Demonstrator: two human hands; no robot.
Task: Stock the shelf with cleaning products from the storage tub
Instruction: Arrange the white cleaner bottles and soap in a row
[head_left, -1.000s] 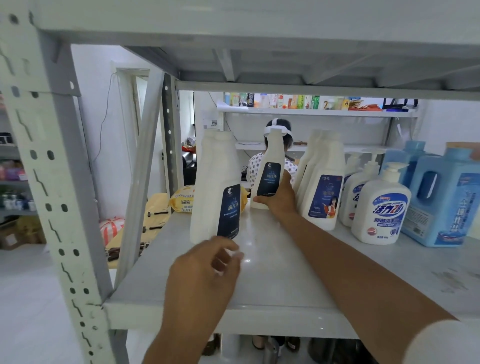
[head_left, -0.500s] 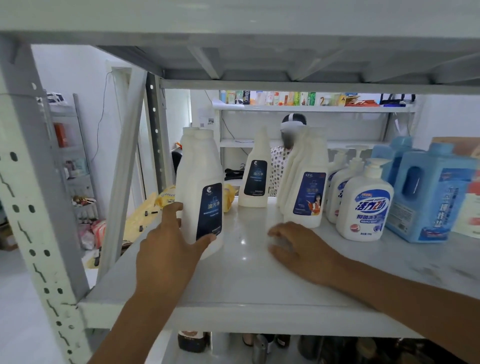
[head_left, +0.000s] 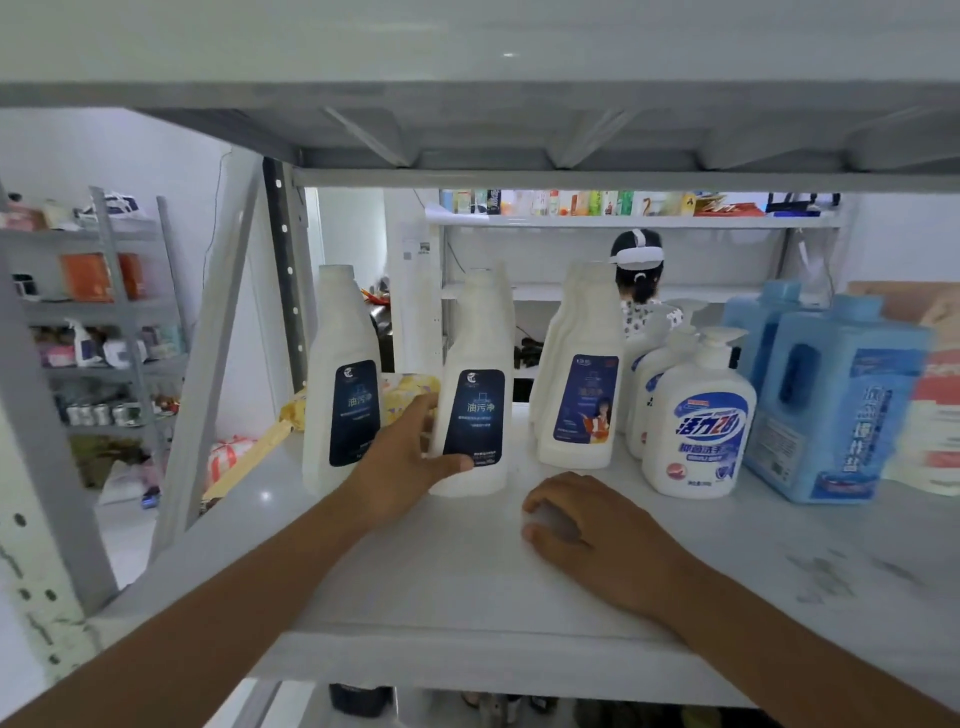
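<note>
My left hand (head_left: 402, 460) grips a white bottle with a dark blue label (head_left: 475, 410) that stands upright on the grey shelf (head_left: 467, 587), thumb across its front and fingers behind. Another white bottle stands right behind it. A matching bottle (head_left: 340, 384) stands to the left. My right hand (head_left: 587, 525) rests on the shelf in front of the bottles, fingers loosely curled, holding nothing. The storage tub is out of view.
To the right stand a row of white bottles (head_left: 582, 374), pump bottles (head_left: 698, 415) and blue jugs (head_left: 831, 400). A yellow pack (head_left: 405, 387) lies behind the bottles. A shelf upright (head_left: 47, 441) stands left. A person stands behind the shelf unit.
My left hand has carried a dark-labelled bottle rightward, in front of the bottle at the back. My right hand pulled back from that back bottle and now rests on the shelf with curled fingers.
</note>
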